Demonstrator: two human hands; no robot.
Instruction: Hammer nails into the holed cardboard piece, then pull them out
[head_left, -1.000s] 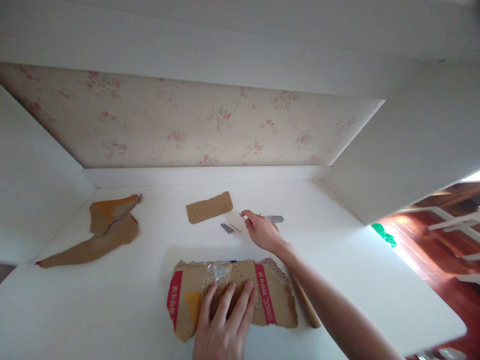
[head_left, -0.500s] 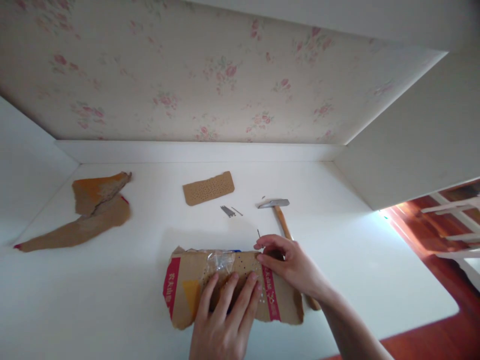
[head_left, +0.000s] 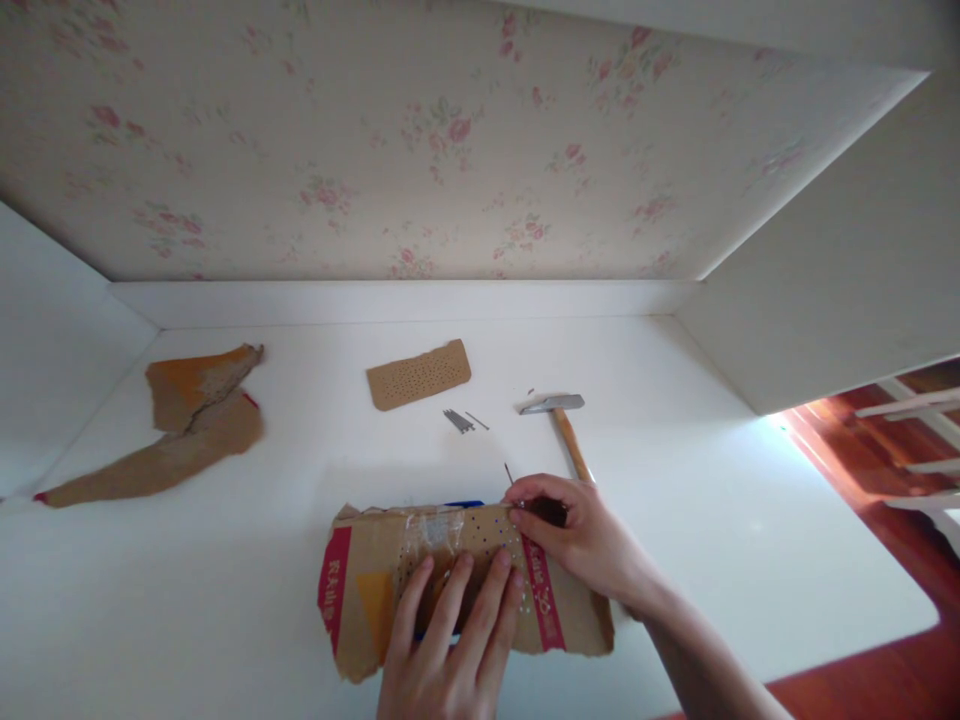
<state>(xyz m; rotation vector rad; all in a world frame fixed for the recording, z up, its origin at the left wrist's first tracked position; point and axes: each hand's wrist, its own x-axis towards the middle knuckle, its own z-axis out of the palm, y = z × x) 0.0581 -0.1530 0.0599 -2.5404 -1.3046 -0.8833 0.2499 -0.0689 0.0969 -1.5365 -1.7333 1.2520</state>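
here, metal nail [head_left: 508,472] in right hand [head_left: 581,530]

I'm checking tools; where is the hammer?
In the head view, the hammer lies on the white table, right of the loose nails, partly hidden behind the right hand.

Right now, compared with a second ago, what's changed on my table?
Your right hand has come back toward you, from beside the head of the hammer to the far edge of the taped cardboard, pinching what looks like a nail. Your left hand stays spread on the cardboard; the hammer, loose nails and punched piece stayed put.
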